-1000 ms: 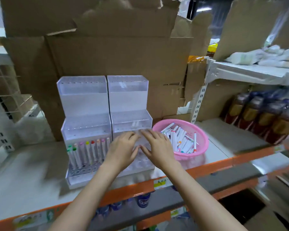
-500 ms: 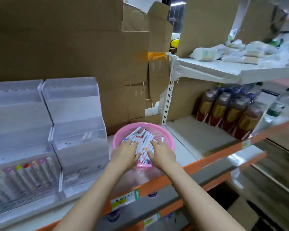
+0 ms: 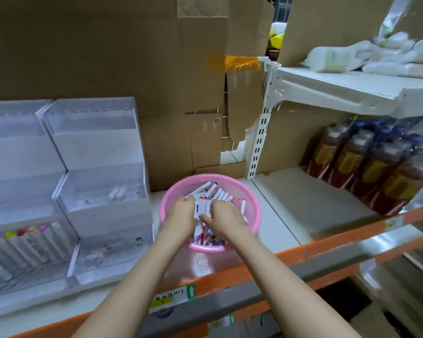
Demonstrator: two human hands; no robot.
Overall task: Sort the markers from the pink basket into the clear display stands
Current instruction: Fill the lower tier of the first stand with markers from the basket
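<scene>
Hands moved off the clear display stands (image 3: 103, 186), now left of the left hand (image 3: 181, 215), into the pink basket (image 3: 253, 202). The left hand and right hand (image 3: 226, 215) sit side by side, fingers curled into markers (image 3: 216, 191) beneath; grip hidden, can't tell. Reads as next pickup.

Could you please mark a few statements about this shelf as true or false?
1. The left hand and right hand are both in the basket. True.
2. The left stand holds markers in its front row. True.
3. The basket sits left of the left stand. False: it sits on its right.
4. The basket is empty. False: it holds many loose markers.
5. Bottles stand on the shelf right of the basket. True.
</scene>
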